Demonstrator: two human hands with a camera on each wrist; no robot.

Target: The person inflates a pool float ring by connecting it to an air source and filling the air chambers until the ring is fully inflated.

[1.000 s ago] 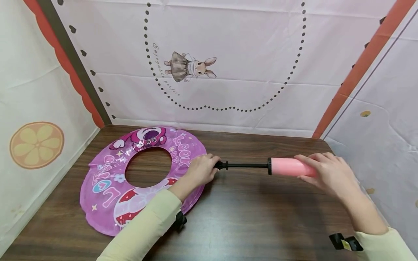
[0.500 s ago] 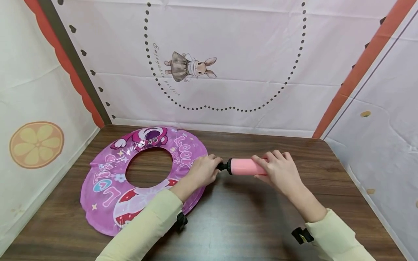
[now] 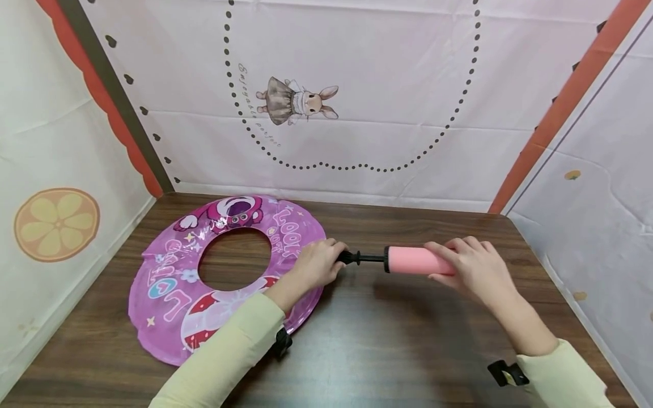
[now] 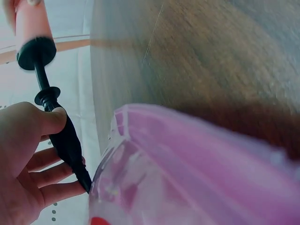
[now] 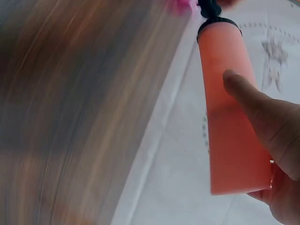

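A hand pump with a pink barrel (image 3: 414, 260) is held level above the table between the two hands. My left hand (image 3: 317, 263) grips its black tapered end (image 4: 68, 145), thumb on one side and fingers behind. That black tip meets the edge of a purple swim ring (image 3: 153, 300); whether it sits in a valve is hidden. A short length of black rod (image 3: 371, 258) shows between the black end and the barrel. My right hand (image 3: 476, 269) holds the barrel near its far end, with the thumb lying along the pink side in the right wrist view.
The swim ring lies rather flat on the left of the dark wood table (image 3: 377, 351). Behind the table hangs a pale printed cloth (image 3: 388, 85), and further cloth walls (image 3: 586, 238) stand at both sides.
My right hand slid the barrel left until it met the black end, then drew it partway back right, baring some rod. My left hand stays nearly still at the ring's edge.
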